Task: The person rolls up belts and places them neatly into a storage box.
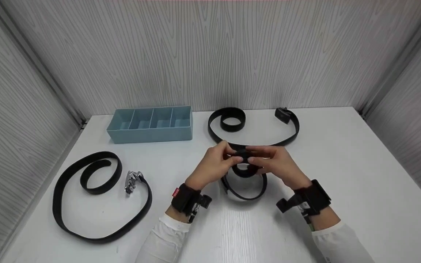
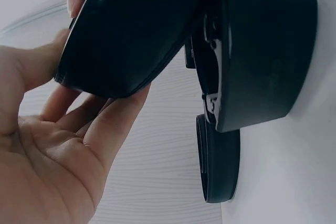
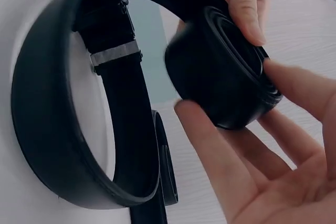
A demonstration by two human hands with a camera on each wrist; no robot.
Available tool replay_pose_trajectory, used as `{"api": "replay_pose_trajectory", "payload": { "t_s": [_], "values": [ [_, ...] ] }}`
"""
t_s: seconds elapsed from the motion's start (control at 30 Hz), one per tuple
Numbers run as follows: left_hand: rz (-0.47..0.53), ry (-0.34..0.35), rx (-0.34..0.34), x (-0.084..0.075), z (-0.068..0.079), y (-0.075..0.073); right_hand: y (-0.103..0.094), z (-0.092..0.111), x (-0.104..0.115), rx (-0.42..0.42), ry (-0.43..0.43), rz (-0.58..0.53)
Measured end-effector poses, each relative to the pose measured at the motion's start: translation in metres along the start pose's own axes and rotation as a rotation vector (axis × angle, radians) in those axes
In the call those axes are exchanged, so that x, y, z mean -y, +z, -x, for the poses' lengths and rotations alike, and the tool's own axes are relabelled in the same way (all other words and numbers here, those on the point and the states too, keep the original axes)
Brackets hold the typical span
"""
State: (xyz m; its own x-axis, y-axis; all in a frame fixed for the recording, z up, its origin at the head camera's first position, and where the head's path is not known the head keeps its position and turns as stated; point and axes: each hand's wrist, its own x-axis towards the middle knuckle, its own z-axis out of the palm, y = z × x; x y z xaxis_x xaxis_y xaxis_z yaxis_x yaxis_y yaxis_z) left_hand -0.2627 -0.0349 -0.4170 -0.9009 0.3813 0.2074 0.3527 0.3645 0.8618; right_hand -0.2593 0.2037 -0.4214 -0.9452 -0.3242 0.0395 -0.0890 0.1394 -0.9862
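Note:
A black belt is partly wound into a coil, held between both hands in front of the person. In the head view the left hand grips the coil's left side, thumb toward the near face. The right hand holds the other side with thumb and fingers. The right wrist view shows the wound layers of the coil and the rest of the belt in a wide loop below, with a grey metal clasp on it. In the left wrist view the coil hides part of the fingers.
At left lies a loosely curled black belt with a shiny silver buckle. Another black belt with a dark buckle lies behind the hands. A blue tray with several compartments stands at the back left, before the grained wall.

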Motion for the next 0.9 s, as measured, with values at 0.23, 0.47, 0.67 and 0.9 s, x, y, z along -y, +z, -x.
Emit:
{"api": "replay_pose_trajectory", "payload": {
  "t_s": [0.23,0.47,0.67,0.9],
  "values": [
    [0.046,-0.014,-0.059,0.0,-0.003,0.001,0.004,-0.001,-0.002,-0.078,-0.021,-0.074],
    [0.071,-0.031,-0.1,0.0,-0.003,0.0,0.01,-0.003,-0.004,-0.15,0.005,-0.182],
    [0.046,-0.007,-0.102,0.002,-0.002,0.0,0.007,-0.003,-0.001,-0.114,0.002,-0.157],
    [0.028,-0.014,-0.031,-0.001,0.0,-0.001,-0.001,0.0,0.0,-0.025,-0.01,-0.028]
  ]
}}
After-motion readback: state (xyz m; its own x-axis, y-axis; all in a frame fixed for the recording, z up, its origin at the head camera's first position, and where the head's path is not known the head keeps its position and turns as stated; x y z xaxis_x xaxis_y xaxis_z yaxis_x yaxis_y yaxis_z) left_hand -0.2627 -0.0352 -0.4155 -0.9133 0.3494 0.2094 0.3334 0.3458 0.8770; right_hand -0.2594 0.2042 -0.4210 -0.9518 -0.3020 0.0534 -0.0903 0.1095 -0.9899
